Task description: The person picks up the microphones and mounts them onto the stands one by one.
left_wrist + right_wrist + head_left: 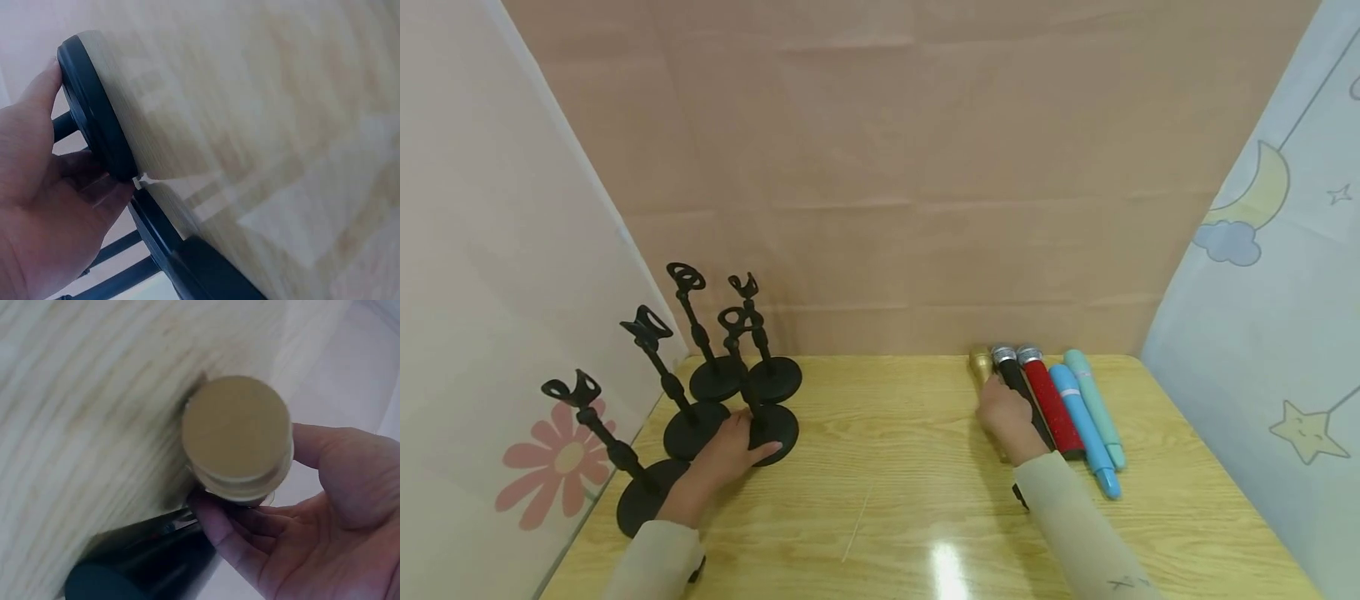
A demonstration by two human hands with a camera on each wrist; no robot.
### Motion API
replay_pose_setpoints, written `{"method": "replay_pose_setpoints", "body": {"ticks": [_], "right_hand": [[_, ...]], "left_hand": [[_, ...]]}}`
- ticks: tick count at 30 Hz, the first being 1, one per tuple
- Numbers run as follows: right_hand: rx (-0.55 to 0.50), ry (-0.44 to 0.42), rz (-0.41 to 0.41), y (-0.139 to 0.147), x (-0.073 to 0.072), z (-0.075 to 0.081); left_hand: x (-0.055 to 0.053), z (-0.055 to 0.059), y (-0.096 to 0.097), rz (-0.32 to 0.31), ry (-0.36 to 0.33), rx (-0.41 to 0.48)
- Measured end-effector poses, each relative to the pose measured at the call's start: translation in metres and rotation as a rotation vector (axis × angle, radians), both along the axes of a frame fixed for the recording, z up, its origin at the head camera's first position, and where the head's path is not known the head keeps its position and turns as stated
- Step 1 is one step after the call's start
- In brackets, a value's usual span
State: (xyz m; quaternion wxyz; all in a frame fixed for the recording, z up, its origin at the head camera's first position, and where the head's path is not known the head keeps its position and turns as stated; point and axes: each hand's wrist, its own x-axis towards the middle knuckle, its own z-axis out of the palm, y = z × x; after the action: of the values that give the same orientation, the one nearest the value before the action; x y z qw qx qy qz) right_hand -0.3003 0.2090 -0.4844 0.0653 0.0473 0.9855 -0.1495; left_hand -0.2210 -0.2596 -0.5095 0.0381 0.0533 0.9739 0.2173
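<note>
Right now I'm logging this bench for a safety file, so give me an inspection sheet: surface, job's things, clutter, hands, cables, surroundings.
Surface: wooden table, glare near the front.
Job's things: five black stands upright at left; at right, side by side, gold mic, black mic, red mic, blue stick, mint stick.
Clutter: nothing seen.
Hands: left hand grips one stand's base; right hand holds the gold mic.
Cables: nothing seen.
Surroundings: brown backdrop; left wall with pink flower; right wall with moon, cloud and star.
</note>
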Motion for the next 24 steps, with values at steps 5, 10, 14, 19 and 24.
{"method": "replay_pose_setpoints", "body": {"ticks": [5, 10, 14, 19, 24], "right_hand": [[-0.035, 0.056, 0.028, 0.004, 0.002, 0.003], [-0.121, 0.113, 0.053, 0.010, 0.004, 0.011], [-0.245, 0.209, 0.079, 0.013, 0.005, 0.018], [-0.542, 0.169, 0.071, 0.016, 0.013, 0.027], [-0.823, 0.115, -0.005, 0.015, 0.025, 0.037]], "left_hand": [[0.006, 0.004, 0.007, -0.017, 0.056, -0.060], [0.011, 0.010, 0.013, -0.041, 0.036, -0.116], [0.014, 0.013, 0.015, -0.064, 0.012, -0.134], [0.017, 0.014, 0.017, -0.094, -0.003, -0.107], [0.020, 0.012, 0.022, -0.131, 0.018, -0.087]]}}
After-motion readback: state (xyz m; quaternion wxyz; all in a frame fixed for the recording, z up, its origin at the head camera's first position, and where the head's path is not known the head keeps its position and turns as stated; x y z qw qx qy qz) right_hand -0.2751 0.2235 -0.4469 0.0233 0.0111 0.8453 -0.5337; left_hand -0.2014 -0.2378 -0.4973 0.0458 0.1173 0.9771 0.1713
